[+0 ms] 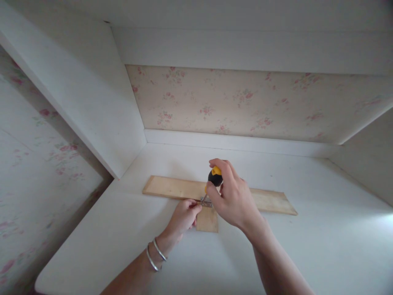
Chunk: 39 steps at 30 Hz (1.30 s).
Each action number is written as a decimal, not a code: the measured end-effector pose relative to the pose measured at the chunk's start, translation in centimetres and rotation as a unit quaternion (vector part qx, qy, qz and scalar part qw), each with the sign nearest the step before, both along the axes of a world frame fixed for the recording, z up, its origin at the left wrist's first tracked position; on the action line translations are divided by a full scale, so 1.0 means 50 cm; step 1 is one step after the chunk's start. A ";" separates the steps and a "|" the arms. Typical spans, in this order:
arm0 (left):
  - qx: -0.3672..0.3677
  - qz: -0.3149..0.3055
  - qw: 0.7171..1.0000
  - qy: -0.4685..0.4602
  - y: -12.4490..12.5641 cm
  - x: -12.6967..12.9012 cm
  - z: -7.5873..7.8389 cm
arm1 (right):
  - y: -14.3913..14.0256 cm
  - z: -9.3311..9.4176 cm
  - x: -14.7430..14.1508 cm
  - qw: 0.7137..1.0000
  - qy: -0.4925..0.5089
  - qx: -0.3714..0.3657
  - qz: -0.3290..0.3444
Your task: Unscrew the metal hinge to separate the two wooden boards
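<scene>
My right hand (231, 192) is wrapped round the yellow and black handle of a screwdriver (215, 176), tilted with its shaft pointing down to the left. The tip meets a small metal hinge (207, 203) lying where a long wooden board (175, 186) and a short wooden piece (207, 221) come together. My left hand (186, 215) is closed in a pinch beside the hinge, at the left edge of the short piece. Whatever its fingertips hold is too small to make out. Part of the long board is hidden behind my right hand.
Both boards lie flat on a white tabletop (153, 159). A white side panel (80, 82) rises at the left, and a low white ledge (239, 142) runs along the back below floral wallpaper (215, 102). The tabletop's rounded corner (41, 282) is at the lower left.
</scene>
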State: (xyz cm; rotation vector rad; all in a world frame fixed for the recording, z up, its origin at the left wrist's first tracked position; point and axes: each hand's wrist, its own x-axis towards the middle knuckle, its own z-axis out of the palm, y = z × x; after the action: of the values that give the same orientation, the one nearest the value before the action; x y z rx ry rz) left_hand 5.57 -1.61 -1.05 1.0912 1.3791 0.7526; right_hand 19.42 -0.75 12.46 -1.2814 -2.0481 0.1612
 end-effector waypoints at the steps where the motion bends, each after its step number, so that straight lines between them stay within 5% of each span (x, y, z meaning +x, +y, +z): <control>1: 0.002 -0.002 1.000 -0.002 0.000 0.000 0.000 | -0.001 0.001 0.000 1.000 -0.001 0.001 -0.003; 31: 0.011 -0.003 1.000 -0.007 0.003 -0.008 -0.001 | -0.010 0.001 -0.008 0.998 0.001 0.022 -0.060; 36: 0.014 -0.002 1.000 -0.007 0.005 -0.014 -0.005 | -0.008 0.011 -0.015 0.992 -0.012 0.038 -0.121; 39: 0.022 -0.007 1.000 -0.002 0.006 -0.017 -0.008 | 0.001 0.035 -0.018 0.993 -0.064 0.022 -0.093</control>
State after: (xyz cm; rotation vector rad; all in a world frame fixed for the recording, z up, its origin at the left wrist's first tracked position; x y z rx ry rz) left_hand 4.70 -1.32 -1.46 1.1315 1.3555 0.7775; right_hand 18.54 -0.72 14.21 -1.4788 -2.0117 -0.0526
